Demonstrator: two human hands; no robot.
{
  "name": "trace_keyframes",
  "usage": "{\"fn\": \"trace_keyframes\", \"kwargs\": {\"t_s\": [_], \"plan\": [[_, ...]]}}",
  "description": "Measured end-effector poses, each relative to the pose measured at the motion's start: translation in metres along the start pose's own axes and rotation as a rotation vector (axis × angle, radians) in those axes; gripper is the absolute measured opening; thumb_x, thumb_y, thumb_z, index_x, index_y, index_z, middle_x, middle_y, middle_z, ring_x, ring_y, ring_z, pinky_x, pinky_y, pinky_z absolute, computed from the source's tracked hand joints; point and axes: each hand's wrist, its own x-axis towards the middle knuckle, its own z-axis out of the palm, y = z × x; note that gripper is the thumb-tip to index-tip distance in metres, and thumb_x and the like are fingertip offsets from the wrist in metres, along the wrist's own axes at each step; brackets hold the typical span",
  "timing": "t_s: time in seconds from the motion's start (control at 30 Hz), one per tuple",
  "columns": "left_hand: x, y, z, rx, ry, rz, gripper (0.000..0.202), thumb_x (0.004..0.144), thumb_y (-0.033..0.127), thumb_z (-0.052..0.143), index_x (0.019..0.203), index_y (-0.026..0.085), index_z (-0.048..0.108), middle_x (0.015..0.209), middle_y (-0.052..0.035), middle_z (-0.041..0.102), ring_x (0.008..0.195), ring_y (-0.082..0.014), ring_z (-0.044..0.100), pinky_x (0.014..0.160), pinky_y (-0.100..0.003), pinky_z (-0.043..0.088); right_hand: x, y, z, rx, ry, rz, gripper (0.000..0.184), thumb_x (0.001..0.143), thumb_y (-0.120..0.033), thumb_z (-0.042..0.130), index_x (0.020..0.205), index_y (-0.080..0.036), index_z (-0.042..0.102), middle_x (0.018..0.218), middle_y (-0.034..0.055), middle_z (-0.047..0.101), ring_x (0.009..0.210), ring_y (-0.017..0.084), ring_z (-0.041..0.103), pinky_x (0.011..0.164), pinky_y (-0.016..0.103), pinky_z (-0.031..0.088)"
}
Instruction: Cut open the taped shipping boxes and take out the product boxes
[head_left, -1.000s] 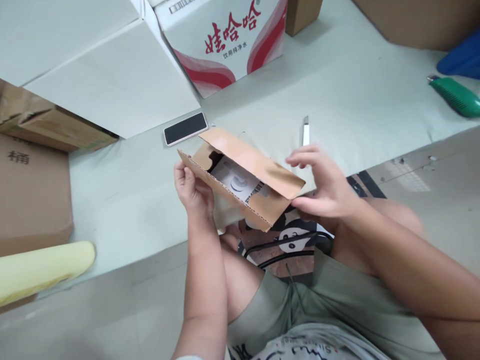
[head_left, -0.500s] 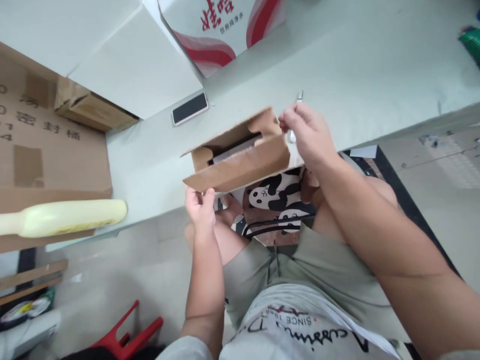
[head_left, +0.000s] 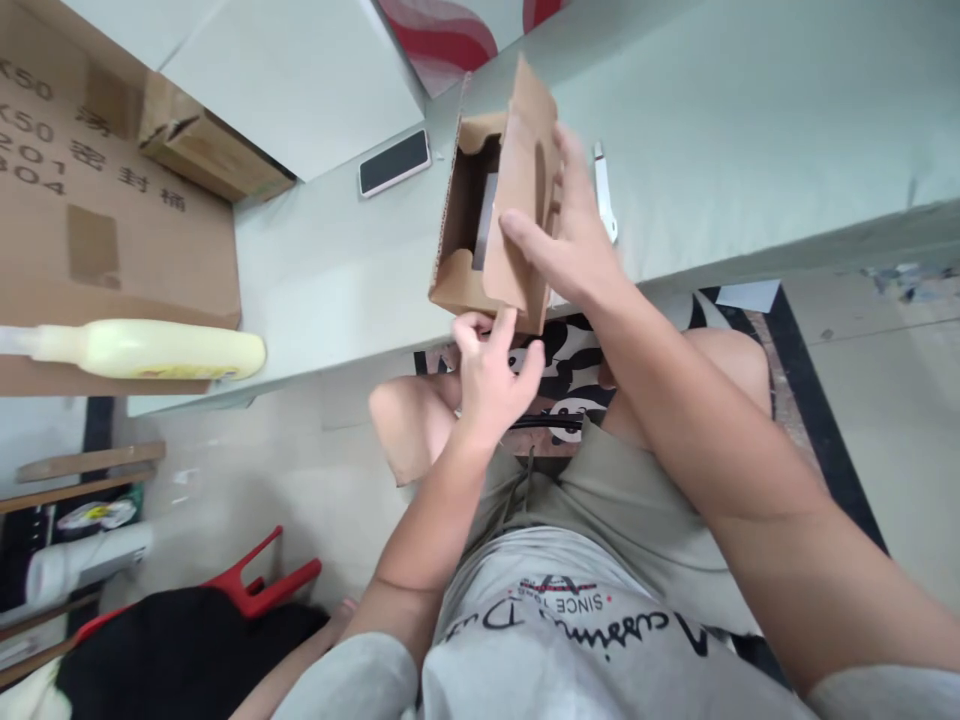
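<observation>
A small brown cardboard box (head_left: 459,285) stands turned at the table's near edge, its top open and a flap raised. Inside it shows a greyish flat item (head_left: 485,222), too hidden to name. My right hand (head_left: 566,235) grips the box's right side and flap, thumb on the near face and fingers behind. Below the box's near end is my left hand (head_left: 495,380), fingers apart, with a fingertip against the cardboard. Just right of my right hand lies a white box cutter (head_left: 604,195) on the table.
On the pale green table (head_left: 315,270) lies a phone (head_left: 394,163). A white box (head_left: 300,80), a large carton (head_left: 112,260) and a pale yellow bottle (head_left: 172,348) stand to the left. A red stool (head_left: 262,585) and a person's arm (head_left: 300,665) are at lower left.
The box has turned from lying crosswise to pointing away from me. My right hand has moved onto its side and flap. My left hand has shifted right, its fingers loosened from the edge.
</observation>
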Motion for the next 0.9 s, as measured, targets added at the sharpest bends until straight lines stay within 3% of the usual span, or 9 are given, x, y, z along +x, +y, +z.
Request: {"fn": "trace_keyframes", "kwargs": {"t_s": [0.1, 0.2, 0.33, 0.43, 0.57, 0.7, 0.8, 0.9], "plan": [[0.005, 0.028, 0.007, 0.004, -0.121, -0.091, 0.054, 0.087, 0.028, 0.073, 0.138, 0.022, 0.057, 0.108, -0.0076, 0.046, 0.104, -0.0259, 0.061, 0.093, -0.043, 0.061, -0.009, -0.019, 0.001, 0.034, -0.077, -0.008, 0.113, 0.083, -0.076, 0.065, 0.171, -0.035, 0.008, 0.178, 0.0049, 0.022, 0.166, 0.032, 0.022, 0.136, 0.053, 0.028], [0.012, 0.038, 0.004, -0.001, -0.154, -0.146, 0.048, 0.088, 0.031, 0.073, 0.133, 0.021, 0.059, 0.112, -0.0100, 0.053, 0.104, -0.0283, 0.065, 0.088, -0.044, 0.062, -0.018, -0.034, 0.000, 0.007, -0.103, -0.079, 0.116, 0.077, -0.066, 0.075, 0.171, -0.031, 0.016, 0.178, 0.0056, 0.025, 0.167, 0.035, 0.018, 0.138, 0.056, 0.021], [0.022, 0.029, -0.014, -0.151, -0.086, -0.046, 0.039, 0.093, 0.029, 0.068, 0.130, 0.021, 0.059, 0.108, -0.0091, 0.065, 0.103, -0.0257, 0.069, 0.092, -0.041, 0.062, -0.026, -0.046, -0.001, -0.005, -0.049, -0.058, 0.093, 0.085, -0.047, 0.072, 0.166, -0.035, 0.028, 0.172, 0.0049, 0.038, 0.161, 0.034, 0.035, 0.136, 0.056, 0.028], [0.032, 0.019, -0.030, -0.250, 0.018, -0.001, 0.047, 0.096, 0.039, 0.069, 0.140, 0.025, 0.057, 0.124, -0.0109, 0.068, 0.123, -0.0288, 0.067, 0.110, -0.046, 0.057, -0.027, -0.047, 0.002, -0.002, 0.019, -0.012, 0.069, 0.098, -0.044, 0.057, 0.162, -0.036, 0.034, 0.166, 0.0053, 0.047, 0.154, 0.031, 0.046, 0.132, 0.057, 0.035], [0.050, 0.007, -0.040, -0.273, 0.066, 0.015, 0.058, 0.094, 0.046, 0.073, 0.145, 0.026, 0.054, 0.156, -0.0134, 0.055, 0.154, -0.0348, 0.047, 0.127, -0.052, 0.042, -0.024, -0.040, 0.011, -0.007, 0.042, -0.063, 0.062, 0.106, -0.053, 0.043, 0.164, -0.033, 0.032, 0.171, 0.0067, 0.040, 0.160, 0.026, 0.039, 0.136, 0.051, 0.032], [0.067, -0.007, -0.038, -0.207, 0.096, -0.001, 0.064, 0.092, 0.044, 0.074, 0.148, 0.024, 0.051, 0.167, -0.0152, 0.042, 0.165, -0.0376, 0.028, 0.131, -0.054, 0.036, -0.025, -0.032, 0.019, -0.016, 0.047, -0.089, 0.069, 0.107, -0.065, 0.032, 0.168, -0.031, 0.026, 0.177, 0.0064, 0.029, 0.166, 0.024, 0.026, 0.139, 0.049, 0.024], [0.080, -0.013, -0.037, -0.139, 0.050, -0.034, 0.062, 0.089, 0.039, 0.076, 0.145, 0.020, 0.054, 0.159, -0.0179, 0.050, 0.159, -0.0404, 0.036, 0.128, -0.056, 0.039, -0.026, -0.029, 0.023, 0.000, 0.060, -0.102, 0.071, 0.106, -0.069, 0.032, 0.168, -0.035, 0.028, 0.176, 0.0044, 0.030, 0.166, 0.028, 0.026, 0.138, 0.055, 0.024], [0.095, -0.008, -0.047, -0.064, -0.069, -0.059, 0.050, 0.083, 0.029, 0.080, 0.128, 0.017, 0.065, 0.127, -0.0157, 0.067, 0.135, -0.0389, 0.058, 0.121, -0.055, 0.045, -0.025, -0.026, 0.028, 0.014, 0.076, -0.129, 0.072, 0.106, -0.070, 0.032, 0.168, -0.035, 0.029, 0.175, 0.0062, 0.032, 0.166, 0.029, 0.025, 0.138, 0.057, 0.024]]}}
